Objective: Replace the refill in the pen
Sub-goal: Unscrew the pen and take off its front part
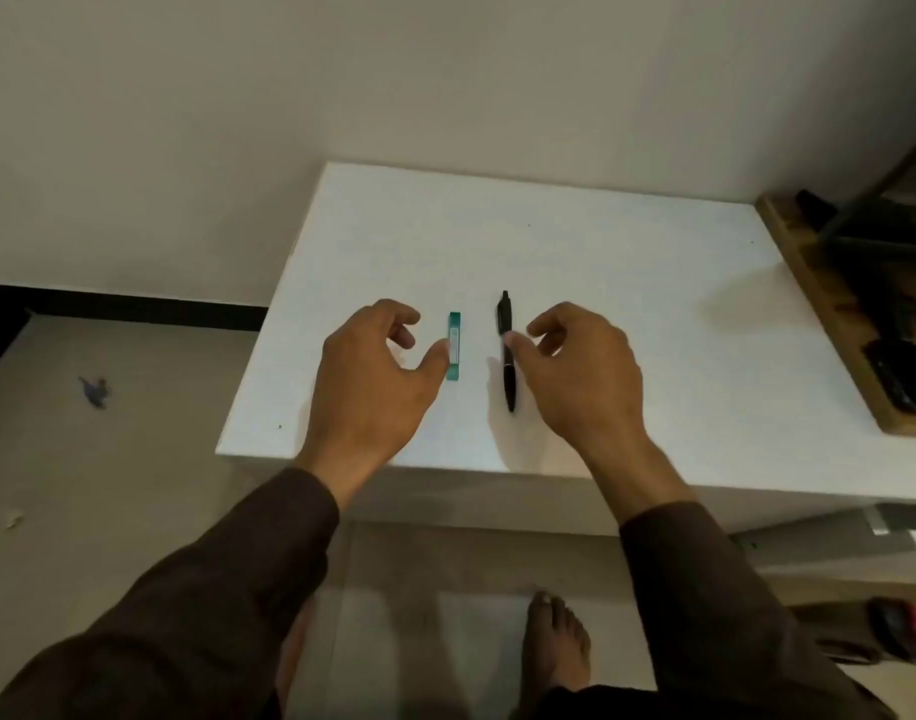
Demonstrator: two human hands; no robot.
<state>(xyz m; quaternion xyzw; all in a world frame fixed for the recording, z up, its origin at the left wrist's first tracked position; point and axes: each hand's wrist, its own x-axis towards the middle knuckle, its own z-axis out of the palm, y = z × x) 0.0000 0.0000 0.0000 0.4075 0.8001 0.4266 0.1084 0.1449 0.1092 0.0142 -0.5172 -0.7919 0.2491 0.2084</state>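
I wear long dark brown sleeves, the left sleeve (196, 589) and the right sleeve (715, 605) both ending at the wrist in plain cuffs. My left hand (372, 376) and right hand (585, 366) are bare. My foot (554, 641) is bare too.

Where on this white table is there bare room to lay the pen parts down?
Bare patches: the table's far half, beyond the pen and the refill pack, and the wide stretch right of the right hand, up to the wooden tray. Crowded: the near middle, where the left hand and right hand flank pack and pen.
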